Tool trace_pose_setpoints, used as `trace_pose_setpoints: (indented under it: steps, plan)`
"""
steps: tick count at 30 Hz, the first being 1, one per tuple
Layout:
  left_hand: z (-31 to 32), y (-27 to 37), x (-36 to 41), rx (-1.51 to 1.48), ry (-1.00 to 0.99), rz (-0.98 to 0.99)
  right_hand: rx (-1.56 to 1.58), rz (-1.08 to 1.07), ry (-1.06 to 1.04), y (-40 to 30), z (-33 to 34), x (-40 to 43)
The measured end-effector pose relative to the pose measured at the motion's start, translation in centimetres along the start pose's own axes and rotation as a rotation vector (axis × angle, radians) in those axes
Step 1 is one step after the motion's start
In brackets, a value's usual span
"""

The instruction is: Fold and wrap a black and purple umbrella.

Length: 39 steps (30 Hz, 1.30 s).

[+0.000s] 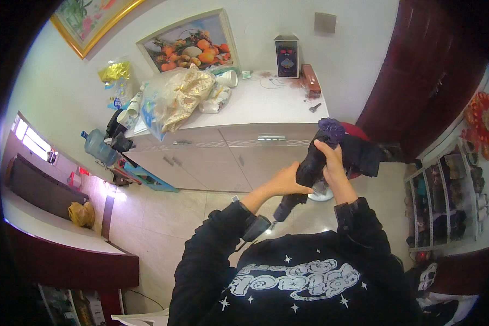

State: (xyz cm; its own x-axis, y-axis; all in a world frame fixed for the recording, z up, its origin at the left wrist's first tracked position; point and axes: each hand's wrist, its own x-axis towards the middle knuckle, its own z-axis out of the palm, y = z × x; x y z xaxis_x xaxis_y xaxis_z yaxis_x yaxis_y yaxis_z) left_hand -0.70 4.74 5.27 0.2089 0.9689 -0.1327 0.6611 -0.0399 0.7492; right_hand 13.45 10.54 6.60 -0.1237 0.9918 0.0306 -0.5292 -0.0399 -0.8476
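A dark rolled bundle, apparently a folded compact umbrella (pixel 311 163), is held at a slant before my chest. My left hand (pixel 287 179) wraps around its lower middle. Higher up, my right hand (pixel 335 165) grips it with the thumb near the upper end. Bunched purple material (pixel 332 129) shows at that top end. A narrower dark part (pixel 285 207) points down toward my body, with a small light tip below it. Close to my left sleeve is a dark grey rounded object (pixel 256 228); what it is, I cannot tell.
Ahead stands a white-topped cabinet (pixel 261 106) bearing plastic bags (pixel 179 98), paper cups (pixel 227 78), a black box (pixel 287 57) and a reddish-brown box (pixel 311 81). Black fabric (pixel 360 155) lies over something red (pixel 354 130) behind my right hand. A shoe rack (pixel 444 199) stands right.
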Motion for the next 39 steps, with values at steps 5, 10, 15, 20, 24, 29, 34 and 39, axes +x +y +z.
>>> trace_pose_setpoints:
  steps: [5, 10, 15, 20, 24, 29, 34, 39]
  plan:
    - [0.5, -1.5, -0.1, -0.639, -0.24, 0.165, 0.009, 0.028, -0.072, -1.3, 1.1, -0.8]
    - [1.7, -1.9, -0.8, -1.011, -0.258, -0.018, 0.147, 0.261, -0.231, -1.4, -0.7, 0.3]
    - [1.3, -0.7, -0.9, -1.038, -0.259, -0.033, 0.108, 0.21, -0.2, -1.2, -1.5, 0.5]
    - [1.8, -1.2, -0.4, -0.641, -0.193, 0.086, 0.088, 0.175, -0.009, -0.7, -0.5, 0.1]
    - [3.1, -1.0, -0.4, -0.522, -0.01, 0.125, 0.088, 0.235, 0.031, -0.9, -0.5, 0.4]
    - [2.7, -0.1, -1.0, -0.523, 0.031, 0.051, 0.126, 0.329, 0.032, 0.0, -1.4, 1.4]
    - [3.6, -1.2, -1.1, -0.585, -0.017, 0.095, 0.314, 0.427, -0.017, -2.0, -1.4, 1.1]
    - [3.6, -0.2, -1.5, -0.889, -0.119, 0.055, 0.399, 0.407, -0.195, -3.2, -2.3, 1.0]
